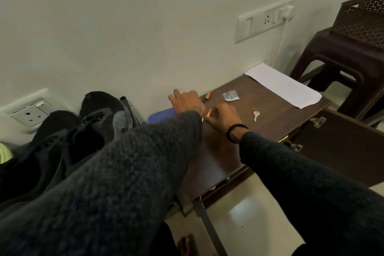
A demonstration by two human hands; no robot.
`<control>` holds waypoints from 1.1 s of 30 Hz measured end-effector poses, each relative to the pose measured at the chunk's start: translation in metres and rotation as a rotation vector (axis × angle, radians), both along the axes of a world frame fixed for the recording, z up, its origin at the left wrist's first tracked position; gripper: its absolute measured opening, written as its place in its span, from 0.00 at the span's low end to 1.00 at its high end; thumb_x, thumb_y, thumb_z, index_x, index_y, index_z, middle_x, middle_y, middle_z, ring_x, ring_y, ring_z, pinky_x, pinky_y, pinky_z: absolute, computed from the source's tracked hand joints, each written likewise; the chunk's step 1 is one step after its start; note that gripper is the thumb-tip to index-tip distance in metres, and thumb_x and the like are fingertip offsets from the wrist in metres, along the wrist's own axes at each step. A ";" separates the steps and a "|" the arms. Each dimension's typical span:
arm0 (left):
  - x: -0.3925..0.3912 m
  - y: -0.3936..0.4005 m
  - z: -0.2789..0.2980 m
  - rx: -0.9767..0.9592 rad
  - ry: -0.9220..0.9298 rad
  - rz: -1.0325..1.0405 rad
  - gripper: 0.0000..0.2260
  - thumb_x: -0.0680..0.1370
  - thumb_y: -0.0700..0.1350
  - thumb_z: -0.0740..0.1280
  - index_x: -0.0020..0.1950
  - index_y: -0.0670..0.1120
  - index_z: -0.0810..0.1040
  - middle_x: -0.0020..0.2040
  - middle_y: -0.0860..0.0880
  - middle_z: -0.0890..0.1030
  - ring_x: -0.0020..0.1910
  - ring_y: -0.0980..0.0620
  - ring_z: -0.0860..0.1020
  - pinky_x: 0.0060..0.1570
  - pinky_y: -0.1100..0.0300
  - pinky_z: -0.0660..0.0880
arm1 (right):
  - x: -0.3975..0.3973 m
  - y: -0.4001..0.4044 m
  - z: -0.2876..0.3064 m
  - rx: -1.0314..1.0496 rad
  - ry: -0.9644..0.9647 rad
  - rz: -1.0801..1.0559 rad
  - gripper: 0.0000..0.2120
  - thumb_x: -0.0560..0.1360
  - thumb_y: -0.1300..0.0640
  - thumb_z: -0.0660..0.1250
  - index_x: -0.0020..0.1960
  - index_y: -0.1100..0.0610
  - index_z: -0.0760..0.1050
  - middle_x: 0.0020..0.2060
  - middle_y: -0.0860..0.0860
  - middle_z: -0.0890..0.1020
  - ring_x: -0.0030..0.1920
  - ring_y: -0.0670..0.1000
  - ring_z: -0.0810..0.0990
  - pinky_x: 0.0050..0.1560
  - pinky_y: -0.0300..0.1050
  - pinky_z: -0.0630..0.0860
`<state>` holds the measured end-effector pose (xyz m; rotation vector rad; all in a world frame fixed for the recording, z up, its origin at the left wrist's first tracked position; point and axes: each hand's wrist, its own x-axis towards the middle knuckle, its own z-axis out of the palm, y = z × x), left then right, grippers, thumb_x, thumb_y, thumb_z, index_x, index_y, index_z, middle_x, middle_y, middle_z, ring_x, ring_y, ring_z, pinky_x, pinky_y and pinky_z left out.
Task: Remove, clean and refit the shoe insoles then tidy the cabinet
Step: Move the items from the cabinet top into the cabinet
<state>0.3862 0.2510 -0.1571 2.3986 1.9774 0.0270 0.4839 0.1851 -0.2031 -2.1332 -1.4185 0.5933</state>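
We count two black shoes (68, 131), perhaps two small orange cylinders (208, 95), one key (256, 114), one paper sheet (282, 85).

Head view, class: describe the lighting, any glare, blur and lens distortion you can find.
Head view: dim overall, the black shoes losing detail in shadow; a bright glare patch on the floor tile below the cabinet top; both sleeves soft and blurred near the lens; wide-angle bending tilts the wall switch panel and stool.
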 end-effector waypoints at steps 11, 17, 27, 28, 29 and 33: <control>-0.011 0.066 -0.022 -0.151 -0.047 0.075 0.09 0.76 0.46 0.66 0.55 0.47 0.79 0.59 0.45 0.80 0.60 0.42 0.78 0.65 0.50 0.69 | -0.048 0.032 -0.030 -0.027 -0.008 -0.057 0.25 0.69 0.35 0.70 0.52 0.55 0.80 0.47 0.56 0.83 0.45 0.60 0.82 0.44 0.53 0.82; -0.018 0.067 -0.022 -0.203 -0.048 0.120 0.08 0.75 0.48 0.68 0.52 0.47 0.77 0.54 0.47 0.79 0.60 0.42 0.78 0.69 0.46 0.64 | -0.056 0.037 -0.031 -0.170 0.022 -0.036 0.29 0.70 0.41 0.75 0.63 0.57 0.75 0.64 0.63 0.77 0.55 0.63 0.81 0.52 0.57 0.81; -0.010 0.064 -0.036 -0.159 -0.113 0.165 0.18 0.78 0.58 0.65 0.62 0.48 0.76 0.63 0.45 0.78 0.64 0.42 0.76 0.71 0.45 0.57 | -0.050 0.019 -0.029 -0.198 0.029 -0.019 0.22 0.76 0.49 0.72 0.65 0.58 0.72 0.59 0.60 0.79 0.56 0.63 0.80 0.56 0.59 0.80; -0.010 0.064 -0.036 -0.156 -0.138 0.180 0.17 0.78 0.56 0.66 0.63 0.48 0.76 0.63 0.44 0.78 0.64 0.41 0.76 0.71 0.46 0.58 | -0.050 0.016 -0.029 -0.187 0.042 -0.035 0.22 0.77 0.50 0.70 0.67 0.58 0.71 0.60 0.60 0.79 0.56 0.63 0.80 0.57 0.59 0.80; -0.009 0.063 -0.034 -0.143 -0.169 0.190 0.16 0.78 0.54 0.66 0.62 0.48 0.77 0.63 0.44 0.78 0.64 0.41 0.76 0.70 0.46 0.59 | -0.049 0.015 -0.029 -0.180 0.059 -0.047 0.24 0.78 0.52 0.70 0.69 0.59 0.69 0.60 0.61 0.79 0.57 0.63 0.80 0.58 0.60 0.80; -0.010 0.055 -0.013 -0.105 -0.305 0.211 0.16 0.74 0.48 0.70 0.60 0.46 0.78 0.62 0.43 0.79 0.62 0.40 0.77 0.68 0.47 0.65 | -0.046 0.006 -0.026 -0.159 0.183 -0.149 0.33 0.73 0.53 0.75 0.74 0.61 0.67 0.58 0.59 0.80 0.55 0.60 0.81 0.57 0.57 0.81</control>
